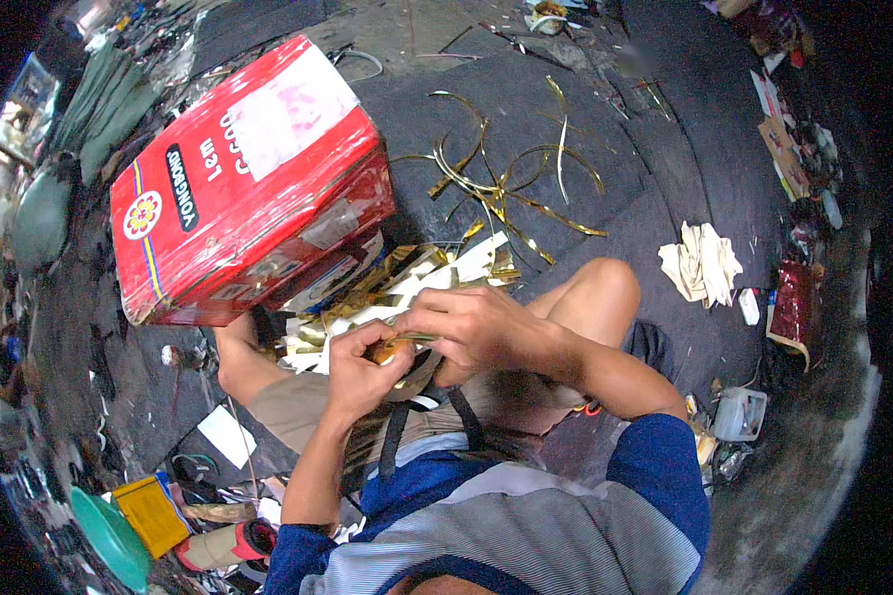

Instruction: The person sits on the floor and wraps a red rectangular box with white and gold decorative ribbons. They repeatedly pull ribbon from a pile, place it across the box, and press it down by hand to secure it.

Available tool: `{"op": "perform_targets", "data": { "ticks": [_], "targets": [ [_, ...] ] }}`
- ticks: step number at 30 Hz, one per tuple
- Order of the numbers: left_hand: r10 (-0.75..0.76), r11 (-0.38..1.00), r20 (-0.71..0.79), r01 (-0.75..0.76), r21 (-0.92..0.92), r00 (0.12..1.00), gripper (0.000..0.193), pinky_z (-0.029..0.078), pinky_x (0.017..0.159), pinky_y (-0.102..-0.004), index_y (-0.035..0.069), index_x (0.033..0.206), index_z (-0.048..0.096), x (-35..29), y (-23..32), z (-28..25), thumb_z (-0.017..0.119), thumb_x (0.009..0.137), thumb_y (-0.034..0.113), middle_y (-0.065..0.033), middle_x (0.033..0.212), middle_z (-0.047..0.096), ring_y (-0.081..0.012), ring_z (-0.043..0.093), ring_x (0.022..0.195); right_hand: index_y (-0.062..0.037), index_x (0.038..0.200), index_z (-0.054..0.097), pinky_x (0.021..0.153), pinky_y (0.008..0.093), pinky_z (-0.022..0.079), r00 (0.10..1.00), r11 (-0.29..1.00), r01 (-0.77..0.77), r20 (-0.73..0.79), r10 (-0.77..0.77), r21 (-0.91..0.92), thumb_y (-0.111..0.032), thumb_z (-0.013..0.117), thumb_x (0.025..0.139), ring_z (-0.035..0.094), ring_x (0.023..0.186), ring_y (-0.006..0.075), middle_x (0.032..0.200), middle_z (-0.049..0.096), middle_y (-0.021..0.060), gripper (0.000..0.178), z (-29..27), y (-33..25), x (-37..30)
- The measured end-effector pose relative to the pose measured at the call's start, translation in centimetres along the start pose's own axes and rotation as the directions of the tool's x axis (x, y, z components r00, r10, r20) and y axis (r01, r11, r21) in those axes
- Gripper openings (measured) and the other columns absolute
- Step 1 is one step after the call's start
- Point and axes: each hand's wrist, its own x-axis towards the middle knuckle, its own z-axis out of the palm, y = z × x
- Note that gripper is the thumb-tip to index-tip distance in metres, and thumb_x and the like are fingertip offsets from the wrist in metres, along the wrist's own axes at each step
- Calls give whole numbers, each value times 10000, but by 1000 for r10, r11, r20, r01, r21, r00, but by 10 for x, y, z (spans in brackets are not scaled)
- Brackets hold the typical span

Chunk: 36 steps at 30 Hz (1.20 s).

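Observation:
Over my lap, my left hand (359, 369) and my right hand (469, 325) are close together, fingers bent and pinched. Between them is a small shiny gold strip (387, 350), partly covered by the fingers; its exact shape does not show. Just beyond my hands lies a heap of gold and white pieces (342, 319), some of them long and flat. Farther off, several thin curled gold strips (496, 198) are scattered on the dark floor mat.
A big red cardboard box (218, 188) stands at the far left, tilted in view, beside the heap. Crumpled cream cloth (701, 265) lies to the right, with a clear plastic container (739, 414) nearer. At lower left are a green basin (109, 540) and a yellow box (152, 513).

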Motion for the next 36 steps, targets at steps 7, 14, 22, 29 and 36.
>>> {"op": "perform_targets", "data": {
  "ticks": [7,14,22,29,36],
  "targets": [
    [-2,986,80,-11,165,997,265,551,716,-413,31,1080,708,-12,-11,11,771,849,145,-158,869,741,-338,719,770,-92,1041,705,706,409,578,988,977,99,135,-74,-188,-115,729,768,673,855,308,973,586,106,275,-84,-38,23],
    [42,844,130,-105,526,991,1027,334,1223,-480,26,1628,213,-18,-10,17,794,792,156,-251,1590,363,-425,352,1487,2,989,759,574,328,436,971,967,-177,-194,140,-184,-26,735,674,588,614,208,749,646,83,317,-186,-95,35],
    [139,764,-54,-141,-629,989,581,451,1112,-347,-7,1461,476,4,72,9,719,934,-15,-103,1458,539,-182,559,1309,-83,854,683,691,463,559,954,904,152,298,-29,-399,-231,775,823,681,814,345,846,622,110,177,-157,-104,105],
    [29,1000,-422,-22,21,906,241,564,704,-281,64,1030,711,-37,50,-177,796,807,30,-43,955,704,-114,667,754,20,883,717,643,376,455,997,995,-67,24,68,-73,-203,690,973,605,722,192,763,584,76,242,-196,1,176],
    [-132,557,-486,470,685,864,215,568,786,-395,13,1026,741,12,42,-379,707,889,175,-168,1090,736,-237,702,952,2,977,771,663,305,537,964,952,-262,4,265,155,-236,807,829,670,728,130,792,740,56,282,-129,66,243]
  ]
}}
